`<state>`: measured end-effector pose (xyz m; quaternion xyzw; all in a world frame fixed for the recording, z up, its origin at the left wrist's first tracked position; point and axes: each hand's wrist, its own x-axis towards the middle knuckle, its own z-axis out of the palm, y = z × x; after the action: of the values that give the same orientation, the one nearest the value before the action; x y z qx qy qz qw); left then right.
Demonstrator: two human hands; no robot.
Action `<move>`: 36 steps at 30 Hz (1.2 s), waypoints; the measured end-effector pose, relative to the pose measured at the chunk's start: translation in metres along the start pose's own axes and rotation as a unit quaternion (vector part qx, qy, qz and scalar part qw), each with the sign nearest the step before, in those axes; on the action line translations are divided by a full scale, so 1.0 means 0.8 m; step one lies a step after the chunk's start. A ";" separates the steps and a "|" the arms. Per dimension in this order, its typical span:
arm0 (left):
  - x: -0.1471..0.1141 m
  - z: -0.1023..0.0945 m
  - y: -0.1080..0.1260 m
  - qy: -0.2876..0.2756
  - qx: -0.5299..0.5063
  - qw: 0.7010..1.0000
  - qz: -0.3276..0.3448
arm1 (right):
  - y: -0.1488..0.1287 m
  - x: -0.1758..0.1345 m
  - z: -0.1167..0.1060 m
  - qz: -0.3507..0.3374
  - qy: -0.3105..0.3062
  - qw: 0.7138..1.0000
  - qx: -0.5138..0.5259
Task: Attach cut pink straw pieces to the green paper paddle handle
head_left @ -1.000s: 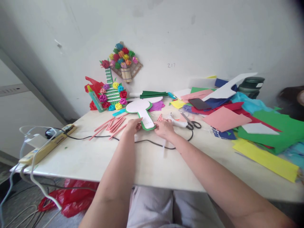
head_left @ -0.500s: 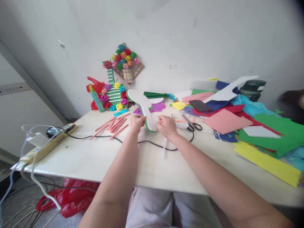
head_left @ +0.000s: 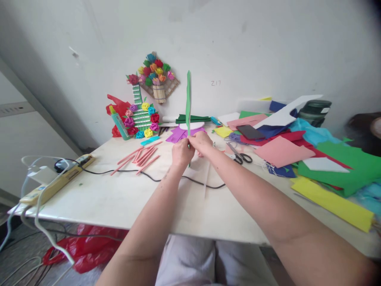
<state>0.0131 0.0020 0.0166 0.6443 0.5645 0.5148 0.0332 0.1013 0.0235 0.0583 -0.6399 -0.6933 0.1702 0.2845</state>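
Here, the green-edged foam cutout (head_left: 188, 99) is held upright, edge-on to the camera, above the middle of the table (head_left: 119, 198). Its lower end is pinched between the closed fingers of the left hand (head_left: 182, 153) and right hand (head_left: 202, 143), which touch. Pink paper sticks (head_left: 139, 155) lie to the left, scissors (head_left: 238, 155) to the right, and a black cable (head_left: 154, 177) just in front.

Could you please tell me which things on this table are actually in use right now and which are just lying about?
In use: green-edged card cutout, upright, held by left hand and right hand.
Lying about: pink paper rolls, scissors, phone.
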 end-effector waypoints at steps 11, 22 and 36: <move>0.018 -0.032 -0.040 0.071 -0.093 0.982 -0.146 | 0.034 0.001 0.008 0.044 -0.002 0.971 0.236; 0.010 -0.011 -0.065 -0.108 -0.351 0.906 -0.212 | 0.039 -0.010 0.025 0.059 -0.117 0.871 0.474; 0.005 -0.009 -0.077 -0.208 -0.470 0.835 -0.195 | 0.049 -0.017 0.033 -0.010 -0.112 0.891 0.440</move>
<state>-0.0352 0.0233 -0.0162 0.5197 0.3484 0.5546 0.5486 0.1161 0.0185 0.0118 -0.4189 -0.5809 0.5255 0.4592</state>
